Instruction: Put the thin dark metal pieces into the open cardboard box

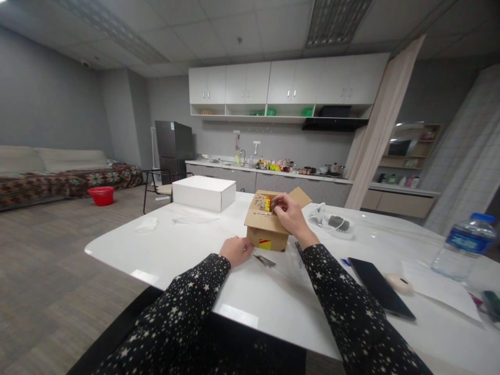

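Observation:
A small brown cardboard box point(268, 238) stands on the white table with its flaps folded outward. Small shiny metal bits point(261, 213) lie in a row on its near flap, and more dark bits are scattered farther back on top. My right hand point(288, 212) is over the box, its thumb and fingertips pinched together; whatever is between them is too small to make out. Beside the box's near left corner, my left hand point(236, 251) rests on the table with curled fingers, their contents hidden. Several thin metal rods point(265, 261) lie just right of it.
A white box point(203, 194) stands at the back left, near crumpled white tissue point(146, 224). To the right are a white tray-like item with a cable point(336, 225), a black tablet point(380, 287), a beige mouse-shaped object point(398, 282), paper point(437, 291) and a water bottle point(463, 247).

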Demonstrator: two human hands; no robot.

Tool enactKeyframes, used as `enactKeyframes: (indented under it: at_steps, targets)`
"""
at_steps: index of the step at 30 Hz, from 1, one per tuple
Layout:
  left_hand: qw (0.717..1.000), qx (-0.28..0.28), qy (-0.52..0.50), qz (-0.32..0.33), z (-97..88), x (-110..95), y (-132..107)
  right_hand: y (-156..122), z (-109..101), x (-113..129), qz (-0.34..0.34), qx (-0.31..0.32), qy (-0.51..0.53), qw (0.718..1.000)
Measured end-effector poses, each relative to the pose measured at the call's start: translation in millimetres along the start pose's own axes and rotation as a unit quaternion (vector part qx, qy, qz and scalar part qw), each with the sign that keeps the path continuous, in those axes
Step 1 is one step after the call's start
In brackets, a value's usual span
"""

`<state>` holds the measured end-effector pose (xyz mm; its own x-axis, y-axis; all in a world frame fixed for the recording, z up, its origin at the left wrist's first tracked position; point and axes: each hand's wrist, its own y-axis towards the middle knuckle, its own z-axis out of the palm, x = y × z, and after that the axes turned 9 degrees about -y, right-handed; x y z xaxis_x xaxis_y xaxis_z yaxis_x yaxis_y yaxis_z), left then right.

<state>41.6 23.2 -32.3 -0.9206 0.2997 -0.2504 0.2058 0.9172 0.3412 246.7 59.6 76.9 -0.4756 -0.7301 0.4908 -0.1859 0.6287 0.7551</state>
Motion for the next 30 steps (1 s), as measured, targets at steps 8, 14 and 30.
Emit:
enactKeyframes:
  at_steps: [8,14,30]
  targets:
    - [1.000,0.001,0.000,0.003,-1.8,-1,0,-2,1,-3,-0.027,0.018,-0.082,0.996]
    - [1.000,0.000,0.000,0.005,-0.4,-1,0,1,-4,-1,-0.015,0.026,-0.094,0.995]
    - [1.000,0.003,-0.005,0.000,-0.8,0,-1,3,-11,1,-0.024,0.024,-0.121,0.992]
